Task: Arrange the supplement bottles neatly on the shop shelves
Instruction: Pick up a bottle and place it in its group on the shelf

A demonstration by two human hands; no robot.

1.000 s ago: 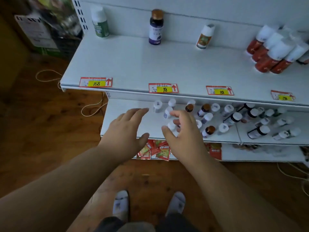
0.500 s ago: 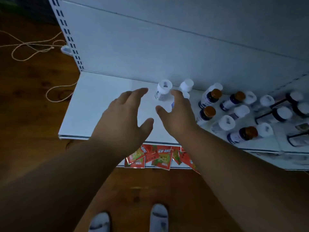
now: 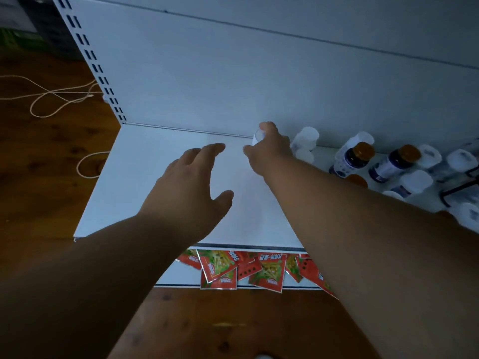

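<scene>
Our right hand (image 3: 269, 149) curls its fingers round a small white bottle (image 3: 258, 136) at the back of the smooth white metal shelf (image 3: 155, 182), close to the rear panel. Our left hand (image 3: 191, 187) hovers over the bare shelf, fingers spread and holding nothing. To the right stand round bottles (image 3: 383, 164), some with white caps, some dark with amber caps. Glossy red sachets (image 3: 220, 268) lie on the shelf below, above a wooden floor (image 3: 39, 177).

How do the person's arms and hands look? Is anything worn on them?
Both forearms are bare, with no sleeves in view. The left hand and the right hand have no gloves; no rings, watch or bracelets are visible in the dim light.
</scene>
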